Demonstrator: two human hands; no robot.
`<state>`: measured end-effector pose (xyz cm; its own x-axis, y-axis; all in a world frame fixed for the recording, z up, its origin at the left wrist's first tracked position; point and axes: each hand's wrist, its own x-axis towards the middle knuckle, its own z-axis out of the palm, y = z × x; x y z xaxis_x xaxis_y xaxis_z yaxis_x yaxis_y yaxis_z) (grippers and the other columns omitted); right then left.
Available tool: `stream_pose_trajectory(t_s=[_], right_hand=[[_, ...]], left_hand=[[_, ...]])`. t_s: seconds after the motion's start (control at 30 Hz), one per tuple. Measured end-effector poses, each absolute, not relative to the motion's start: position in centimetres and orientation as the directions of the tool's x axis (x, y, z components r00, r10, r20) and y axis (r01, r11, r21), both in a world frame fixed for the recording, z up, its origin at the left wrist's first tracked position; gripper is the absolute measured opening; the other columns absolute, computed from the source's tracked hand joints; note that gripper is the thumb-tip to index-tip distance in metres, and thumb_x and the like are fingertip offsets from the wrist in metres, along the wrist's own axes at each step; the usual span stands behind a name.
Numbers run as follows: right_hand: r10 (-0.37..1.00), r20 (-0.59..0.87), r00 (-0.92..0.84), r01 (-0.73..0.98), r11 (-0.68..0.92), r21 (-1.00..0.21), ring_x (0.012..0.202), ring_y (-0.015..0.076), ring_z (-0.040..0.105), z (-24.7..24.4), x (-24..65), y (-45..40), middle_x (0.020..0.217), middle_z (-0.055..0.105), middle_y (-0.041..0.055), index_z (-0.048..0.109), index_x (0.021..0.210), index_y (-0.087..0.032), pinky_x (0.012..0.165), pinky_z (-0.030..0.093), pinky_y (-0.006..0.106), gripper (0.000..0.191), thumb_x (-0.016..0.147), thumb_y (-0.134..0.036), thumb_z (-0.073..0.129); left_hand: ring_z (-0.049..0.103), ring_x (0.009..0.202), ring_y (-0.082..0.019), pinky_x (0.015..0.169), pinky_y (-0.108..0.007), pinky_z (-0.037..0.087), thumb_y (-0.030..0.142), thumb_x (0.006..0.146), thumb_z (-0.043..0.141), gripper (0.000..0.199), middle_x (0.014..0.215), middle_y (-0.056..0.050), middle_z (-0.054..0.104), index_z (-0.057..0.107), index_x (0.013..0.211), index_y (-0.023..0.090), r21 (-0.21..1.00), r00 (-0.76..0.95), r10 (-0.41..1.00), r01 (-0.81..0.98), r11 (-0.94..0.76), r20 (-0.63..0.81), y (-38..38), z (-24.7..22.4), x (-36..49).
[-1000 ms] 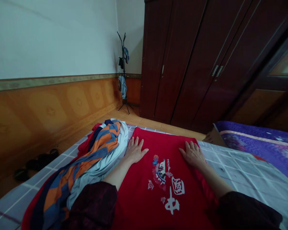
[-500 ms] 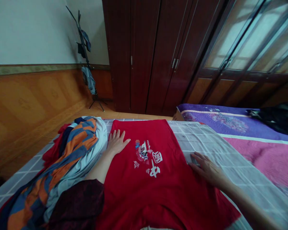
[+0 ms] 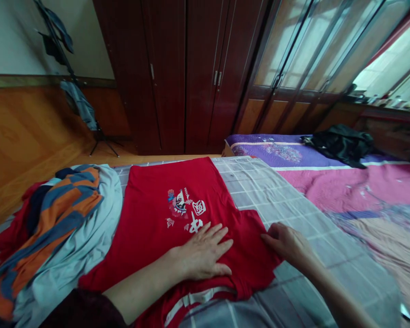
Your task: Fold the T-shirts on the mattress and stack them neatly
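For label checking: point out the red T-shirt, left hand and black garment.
red T-shirt (image 3: 146, 196), head view, plain cloth beside the print
left hand (image 3: 205, 253), head view, back of the hand
black garment (image 3: 341, 143), head view, middle

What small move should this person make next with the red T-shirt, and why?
Probably the right hand should fold the red sleeve in toward the shirt's middle. Its fingers are already at that sleeve's edge, and the left hand lies flat on the red T-shirt, pressing it against the checked bedsheet, so the cloth seems unlikely to slide.
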<state>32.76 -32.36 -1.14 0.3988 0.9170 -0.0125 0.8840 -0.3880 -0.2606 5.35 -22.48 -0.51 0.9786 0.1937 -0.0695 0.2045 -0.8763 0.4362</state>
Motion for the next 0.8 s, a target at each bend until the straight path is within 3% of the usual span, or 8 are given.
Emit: stream_pose_trajectory(t_s=[0.07,0.17,0.27,0.43,0.53,0.67,0.73,0.8], right_hand=[[0.879,-0.044,0.474,0.806,-0.454,-0.381,0.055,0.0168,0.054,-1.3,33.1,-32.2,0.056,0.06,0.0006,0.058,0.059,-0.022,0.052,0.034,0.028,0.023,0.072,-0.041,0.055],[0.81,-0.101,0.578,0.566,-0.487,-0.665,0.049,0.0148,0.051,-1.8,34.2,-32.4,0.05,0.057,0.0001,0.058,0.058,-0.02,0.046,0.033,0.026,0.028,0.069,-0.047,0.057],[0.754,-0.196,0.627,0.309,-0.472,-0.826,0.046,0.0143,0.052,-2.2,34.8,-32.8,0.051,0.06,0.001,0.061,0.061,-0.019,0.044,0.035,0.025,0.032,0.068,-0.051,0.061],[0.749,-0.288,0.597,0.041,-0.387,-0.921,0.057,0.0187,0.064,-1.9,34.2,-33.4,0.065,0.07,0.0036,0.066,0.079,-0.02,0.052,0.047,0.027,0.027,0.062,-0.04,0.072],[0.724,-0.299,0.621,-0.074,-0.326,-0.943,0.063,0.0199,0.067,-1.4,33.9,-33.8,0.072,0.072,0.0037,0.066,0.091,-0.022,0.057,0.051,0.028,0.036,0.058,-0.031,0.076],[0.71,-0.273,0.649,-0.07,-0.302,-0.951,0.068,0.0247,0.068,-0.6,33.7,-34.2,0.073,0.072,0.0067,0.068,0.09,-0.02,0.058,0.055,0.034,0.034,0.058,-0.03,0.074],[0.714,-0.265,0.648,-0.066,-0.294,-0.953,0.071,0.0267,0.069,-0.3,33.7,-34.4,0.074,0.072,0.0082,0.068,0.088,-0.02,0.061,0.056,0.036,0.032,0.059,-0.03,0.073],[0.714,-0.264,0.649,-0.071,-0.288,-0.955,0.072,0.0272,0.069,-0.2,33.8,-34.4,0.075,0.072,0.0087,0.068,0.087,-0.019,0.061,0.057,0.037,0.031,0.058,-0.029,0.073]], left_hand=[[0.016,0.141,-0.029,0.113,-0.049,0.017,0.06,0.088,0.044,0.071,0.152,-0.017,0.023,0.032,0.144,0.018,0.439,0.973,0.229,0.205,-0.875,0.003,-22.7,-1.3,5.1],[0.016,0.141,-0.03,0.113,-0.051,0.019,0.057,0.087,0.048,0.07,0.152,-0.017,0.023,0.033,0.143,0.018,0.438,0.959,0.256,0.18,-0.881,0.122,-23.0,-1.9,5.0],[0.018,0.141,-0.029,0.114,-0.049,0.017,0.061,0.087,0.046,0.07,0.15,-0.017,0.027,0.038,0.14,0.017,0.458,0.972,0.164,0.07,-0.886,0.169,-23.8,-1.6,4.9],[0.026,0.138,-0.028,0.114,-0.047,0.015,0.061,0.084,0.05,0.07,0.145,-0.016,0.039,0.042,0.137,0.017,0.488,0.983,0.045,-0.048,-0.871,0.177,-25.1,-1.0,4.7],[0.038,0.13,-0.029,0.109,-0.045,0.028,0.059,0.08,0.058,0.069,0.139,-0.017,0.045,0.045,0.132,0.015,0.413,0.981,0.026,-0.056,-0.909,0.191,-25.8,-0.8,4.7],[0.058,0.094,-0.024,0.083,-0.037,0.047,0.027,0.086,0.058,0.016,0.095,-0.01,0.064,0.058,0.095,0.014,0.282,0.985,0.084,0.038,-0.959,0.151,-26.6,-0.4,5.3],[0.058,0.08,-0.019,0.072,-0.028,0.046,0.015,0.084,0.054,0.003,0.084,-0.006,0.063,0.057,0.084,0.015,0.397,0.974,0.156,0.08,-0.914,0.163,-26.8,-0.1,5.6],[0.056,0.069,-0.013,0.063,-0.021,0.043,0.013,0.083,0.052,0.006,0.077,-0.002,0.062,0.057,0.081,0.016,0.648,0.937,0.317,0.152,-0.746,0.146,-26.6,0.2,5.9]])
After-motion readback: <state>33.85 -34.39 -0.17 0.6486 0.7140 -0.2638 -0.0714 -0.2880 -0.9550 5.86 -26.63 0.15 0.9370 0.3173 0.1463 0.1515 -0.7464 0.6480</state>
